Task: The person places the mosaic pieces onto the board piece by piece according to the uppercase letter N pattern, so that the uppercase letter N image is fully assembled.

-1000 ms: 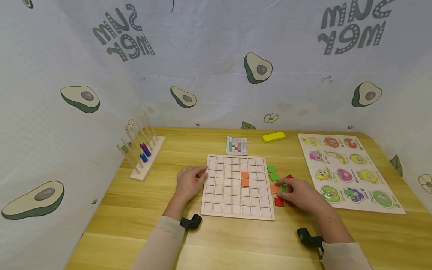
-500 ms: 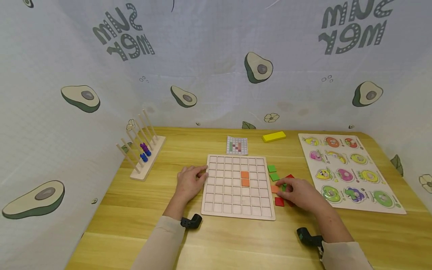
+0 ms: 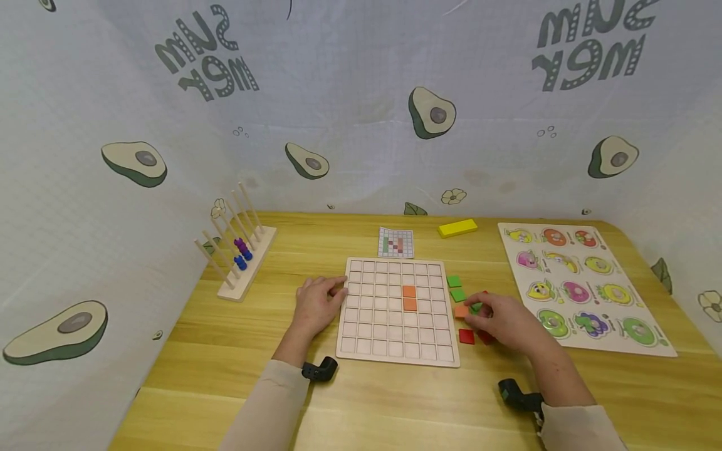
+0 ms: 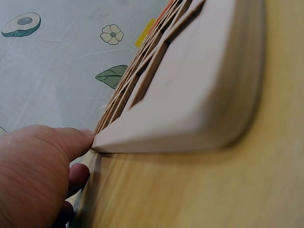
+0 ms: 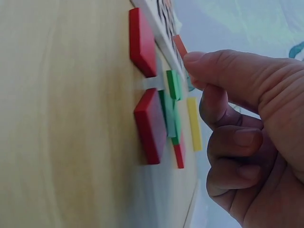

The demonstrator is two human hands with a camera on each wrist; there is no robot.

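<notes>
My right hand [image 3: 504,321] pinches an orange square tile [image 3: 460,311] between thumb and fingertips, just off the right edge of the pale wooden grid board [image 3: 363,332]. In the right wrist view the orange tile [image 5: 180,45] is raised above the table. Around that hand lie red tiles [image 3: 466,336] and green tiles [image 3: 457,294], some partly hidden by it. Two orange tiles [image 3: 409,298] sit one above the other in the board's cells. My left hand [image 3: 317,305] rests at the board's left edge, with the thumb tip [image 4: 84,137] touching its side.
Behind the board lies a small printed pattern card [image 3: 396,243], with a yellow block [image 3: 457,228] to its right. A peg stand [image 3: 248,275] with blue and purple pieces is at left. A fruit puzzle board [image 3: 521,269] lies at right.
My right hand has lifted the orange tile and shifted slightly away from me and to the right. The left hand and the board have stayed put.
</notes>
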